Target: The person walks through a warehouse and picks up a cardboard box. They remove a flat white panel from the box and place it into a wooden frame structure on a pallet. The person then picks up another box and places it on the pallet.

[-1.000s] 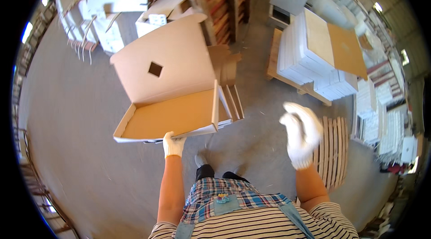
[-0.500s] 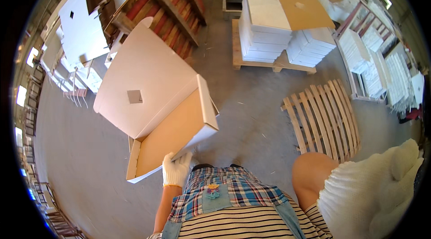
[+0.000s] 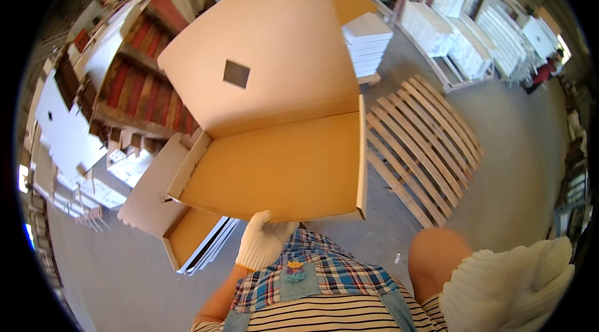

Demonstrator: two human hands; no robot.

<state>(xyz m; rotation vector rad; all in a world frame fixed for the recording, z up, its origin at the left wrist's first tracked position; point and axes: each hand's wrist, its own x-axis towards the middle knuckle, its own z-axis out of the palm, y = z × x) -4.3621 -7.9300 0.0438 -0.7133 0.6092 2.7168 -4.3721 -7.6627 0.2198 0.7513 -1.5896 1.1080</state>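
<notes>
An open cardboard box [image 3: 281,166], tan inside with a shallow tray, tilts in front of me. Its raised lid [image 3: 293,51] has a diamond-shaped hole. My left hand [image 3: 262,243], in a white knit glove, grips the tray's near edge, thumb over the rim; its other fingers are mostly hidden beneath. My right hand [image 3: 508,285], also gloved, is raised close at the lower right, away from the box. Its fingers are too foreshortened to show whether it holds anything. Lower left, partly behind the held box, another open box [image 3: 184,232] lies beside several flat white-edged pieces [image 3: 212,246].
A slatted wooden pallet [image 3: 427,148] lies on the floor to the right. White boxes [image 3: 368,42] are stacked beyond the lid. Wooden pallets with red slats [image 3: 146,76] lean at the left. A metal rack [image 3: 430,26] with white packages stands far right, near a distant person [image 3: 546,72].
My left hand has swung the open box rightward and turned it to face me. Another open box now shows at the lower left. My right hand stays raised.
</notes>
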